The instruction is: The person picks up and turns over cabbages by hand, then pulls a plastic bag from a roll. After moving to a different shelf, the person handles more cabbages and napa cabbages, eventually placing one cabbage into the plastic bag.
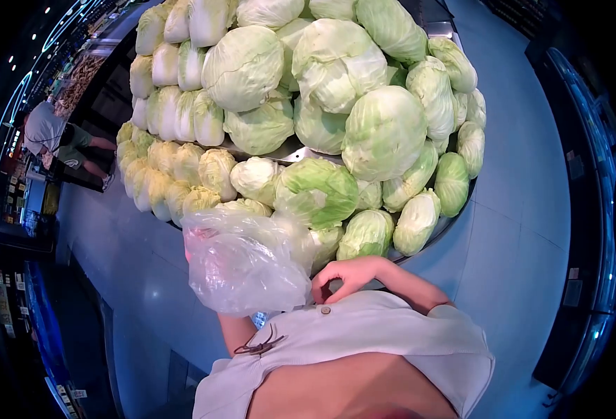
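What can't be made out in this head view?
Head view:
- Left hand: mostly hidden by the crumpled plastic bag; its grip can't be told.
- Inside of the bag: obscured by cloudy, creased plastic.
- Right hand: fingertips tucked out of sight near the bag; contact is unclear.
- Rearmost cabbages: cut off by the top edge.
- Shelf labels, far left: too small to read.

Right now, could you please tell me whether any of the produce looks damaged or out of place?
One round cabbage, just beyond the plastic bag, looks ragged: its outer leaves are loose and crumpled, unlike the smooth, large head near it. Whether that is damage, I cannot tell. Nothing else stands out.
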Tool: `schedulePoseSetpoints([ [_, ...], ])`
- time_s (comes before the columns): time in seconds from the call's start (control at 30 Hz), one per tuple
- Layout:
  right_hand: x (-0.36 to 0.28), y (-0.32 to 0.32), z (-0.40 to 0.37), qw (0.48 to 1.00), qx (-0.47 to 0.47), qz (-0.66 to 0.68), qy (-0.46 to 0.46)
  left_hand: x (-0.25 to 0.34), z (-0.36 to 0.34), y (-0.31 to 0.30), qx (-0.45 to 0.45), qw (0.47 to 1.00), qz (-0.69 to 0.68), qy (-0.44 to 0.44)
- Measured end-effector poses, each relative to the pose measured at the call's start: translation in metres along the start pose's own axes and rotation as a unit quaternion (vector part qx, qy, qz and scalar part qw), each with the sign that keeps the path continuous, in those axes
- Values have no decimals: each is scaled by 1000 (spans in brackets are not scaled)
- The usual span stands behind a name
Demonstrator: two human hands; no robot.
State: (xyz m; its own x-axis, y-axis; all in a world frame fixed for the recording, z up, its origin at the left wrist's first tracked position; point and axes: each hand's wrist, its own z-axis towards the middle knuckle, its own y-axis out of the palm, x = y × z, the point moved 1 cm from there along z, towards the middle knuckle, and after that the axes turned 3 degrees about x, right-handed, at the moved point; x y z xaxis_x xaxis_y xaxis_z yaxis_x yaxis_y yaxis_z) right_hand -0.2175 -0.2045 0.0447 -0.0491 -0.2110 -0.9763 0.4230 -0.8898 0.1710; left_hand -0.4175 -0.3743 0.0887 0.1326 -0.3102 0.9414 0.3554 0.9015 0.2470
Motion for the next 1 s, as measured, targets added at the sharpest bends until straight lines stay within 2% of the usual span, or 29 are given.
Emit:
schedulePoseSetpoints([
  [0.1, 2, 18, 20, 997, 20, -74, -3, -4, 15, -7, -50, 998, -27, -22],
  [0.2, -4, 34, 37, 986, 10, -152, 67, -9, 25, -12, -104, 993, -49, -40],
  [0.33, -15, 58, 66, 981, -12, -180, 74, -10, 36, -19, -173, 981, -67, -58],
  [0.37, -13, 65, 67, 984, 38, -172, 27, -10, 38, -20, -188, 977, -74, -62],
  [0.47, -32, 81, 62, 961, 64, -264, 45, -8, 46, -22, -231, 966, -88, -70],
  [0.5, -37, 89, 57, 955, 122, -271, -10, -7, 49, -23, -246, 962, -92, -70],
  [0.53, -45, 97, 49, 951, 164, -262, -1, -5, 51, -24, -263, 958, -92, -71],
  [0.6, -52, 111, 33, 954, 206, -213, -43, -3, 54, -24, -295, 948, -95, -73],
  [0.7, -44, 135, 15, 931, 321, -159, -61, -2, 52, -24, -351, 929, -92, -79],
  [0.8, -24, 150, 13, 879, 458, -134, -6, -3, 36, -21, -431, 894, -73, -94],
  [0.83, -20, 150, 11, 887, 451, -99, 23, -6, 27, -18, -461, 880, -65, -97],
  [0.93, -10, 153, 28, 819, 568, -44, -65, -14, -7, -6, -549, 830, -36, -92],
  [1.0, 5, 147, 23, 799, 589, -83, -85, -19, -28, 1, -586, 807, -18, -69],
])
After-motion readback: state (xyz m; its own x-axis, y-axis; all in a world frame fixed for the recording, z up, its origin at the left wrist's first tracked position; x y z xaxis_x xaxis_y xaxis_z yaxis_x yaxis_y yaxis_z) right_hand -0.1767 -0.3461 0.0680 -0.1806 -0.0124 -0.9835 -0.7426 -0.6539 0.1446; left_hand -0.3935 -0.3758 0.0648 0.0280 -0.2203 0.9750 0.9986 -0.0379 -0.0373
